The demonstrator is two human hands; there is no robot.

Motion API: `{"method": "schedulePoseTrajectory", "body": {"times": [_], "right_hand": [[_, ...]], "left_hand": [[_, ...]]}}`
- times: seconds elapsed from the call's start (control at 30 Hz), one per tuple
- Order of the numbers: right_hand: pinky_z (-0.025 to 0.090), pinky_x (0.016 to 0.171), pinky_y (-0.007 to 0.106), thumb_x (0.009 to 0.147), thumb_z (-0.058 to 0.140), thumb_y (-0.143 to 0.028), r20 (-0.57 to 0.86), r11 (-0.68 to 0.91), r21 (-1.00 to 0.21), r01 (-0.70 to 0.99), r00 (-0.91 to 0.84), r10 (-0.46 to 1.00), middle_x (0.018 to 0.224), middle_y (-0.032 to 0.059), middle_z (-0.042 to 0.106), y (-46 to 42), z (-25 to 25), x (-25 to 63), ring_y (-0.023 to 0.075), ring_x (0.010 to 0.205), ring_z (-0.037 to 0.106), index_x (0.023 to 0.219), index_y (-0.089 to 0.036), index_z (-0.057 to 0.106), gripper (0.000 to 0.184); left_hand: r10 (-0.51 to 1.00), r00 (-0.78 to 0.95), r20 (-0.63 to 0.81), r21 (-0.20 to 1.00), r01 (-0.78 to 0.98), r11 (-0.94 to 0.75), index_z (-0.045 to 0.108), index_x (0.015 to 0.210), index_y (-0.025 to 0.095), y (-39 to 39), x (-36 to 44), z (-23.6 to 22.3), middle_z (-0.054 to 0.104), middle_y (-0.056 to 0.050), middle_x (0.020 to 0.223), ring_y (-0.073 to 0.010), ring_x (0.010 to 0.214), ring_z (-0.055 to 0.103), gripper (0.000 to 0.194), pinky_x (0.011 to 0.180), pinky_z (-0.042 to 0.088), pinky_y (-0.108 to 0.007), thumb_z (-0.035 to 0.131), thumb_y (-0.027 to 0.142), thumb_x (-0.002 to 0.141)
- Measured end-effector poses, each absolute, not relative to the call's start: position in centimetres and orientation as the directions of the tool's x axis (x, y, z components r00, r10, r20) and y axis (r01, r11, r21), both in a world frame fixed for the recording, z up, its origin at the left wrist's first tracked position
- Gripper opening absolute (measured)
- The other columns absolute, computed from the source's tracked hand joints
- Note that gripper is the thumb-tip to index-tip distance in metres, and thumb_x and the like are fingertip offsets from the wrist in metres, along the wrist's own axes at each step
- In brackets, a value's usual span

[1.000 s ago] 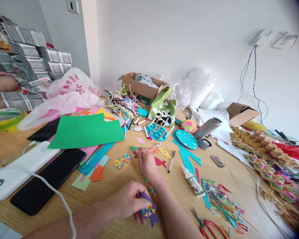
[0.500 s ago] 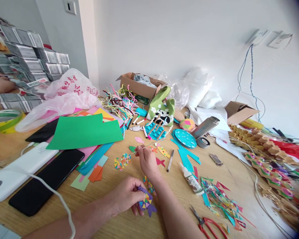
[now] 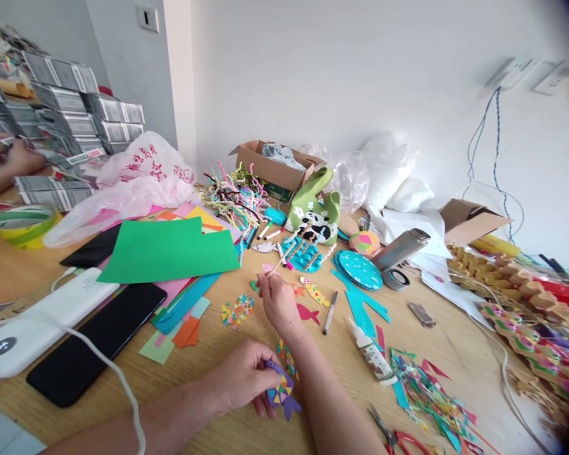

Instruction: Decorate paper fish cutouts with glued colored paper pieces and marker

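In my left hand [image 3: 251, 373] is a purple paper fish [image 3: 290, 404] with small coloured triangles on its body, pinched between thumb and fingers low over the table. My right hand [image 3: 279, 303] grips a thin stick [image 3: 281, 259], which points up and away from me. Just left of the right hand lies a heap of tiny coloured paper bits [image 3: 237, 311]. More bits [image 3: 284, 354] lie partly hidden under my right forearm. Beyond and beside the right hand are cut paper fish, among them a red fish [image 3: 308, 313] and a yellow spotted fish [image 3: 315, 291].
A pen [image 3: 330, 313], a glue bottle [image 3: 372, 354], paper scraps [image 3: 429, 392] and red-handled scissors [image 3: 392, 436] lie to the right. Green paper [image 3: 171, 249], a black phone [image 3: 97, 341] and a white power bank [image 3: 47, 319] lie left. Another person's hands [image 3: 16, 158] are far left.
My right hand has turned the stick from pointing rightwards to pointing more upward and away. The left hand still holds the fish. The whole view has shifted slightly.
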State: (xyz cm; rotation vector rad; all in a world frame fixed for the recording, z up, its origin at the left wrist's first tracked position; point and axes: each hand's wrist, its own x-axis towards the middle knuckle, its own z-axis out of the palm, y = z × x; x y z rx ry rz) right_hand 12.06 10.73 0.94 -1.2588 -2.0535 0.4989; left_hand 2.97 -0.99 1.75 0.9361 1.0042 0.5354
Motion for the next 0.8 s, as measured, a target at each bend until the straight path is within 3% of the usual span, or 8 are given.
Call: {"method": "schedulePoseTrajectory", "body": {"times": [0.43,0.8], "right_hand": [[0.045,0.069,0.029,0.102,0.041,-0.033,0.365,0.489,-0.623,0.611,-0.326,0.872,0.071,0.0064,0.065,10.3,0.2,11.6,0.0201,0.071,0.062,0.07,-0.022,0.057,0.037],[0.045,0.058,0.026,0.103,0.031,-0.051,0.361,0.387,-0.753,0.532,-0.158,0.919,0.063,0.0047,0.066,10.0,3.0,13.1,0.0162,0.055,0.063,0.07,-0.02,0.061,0.054]], "left_hand": [[0.758,0.461,-0.462,0.856,0.009,0.517,0.06,0.072,0.016,-0.9,3.0,1.3,0.066,-0.001,0.06,-0.0139,0.047,0.061,0.03,0.043,0.041,-0.023,0.067,0.044,0.061],[0.783,0.439,-0.441,0.866,-0.02,0.499,0.061,0.076,0.017,-0.7,2.7,1.7,0.068,-0.001,0.063,-0.0138,0.049,0.063,0.034,0.044,0.043,-0.022,0.066,0.047,0.061]]}}
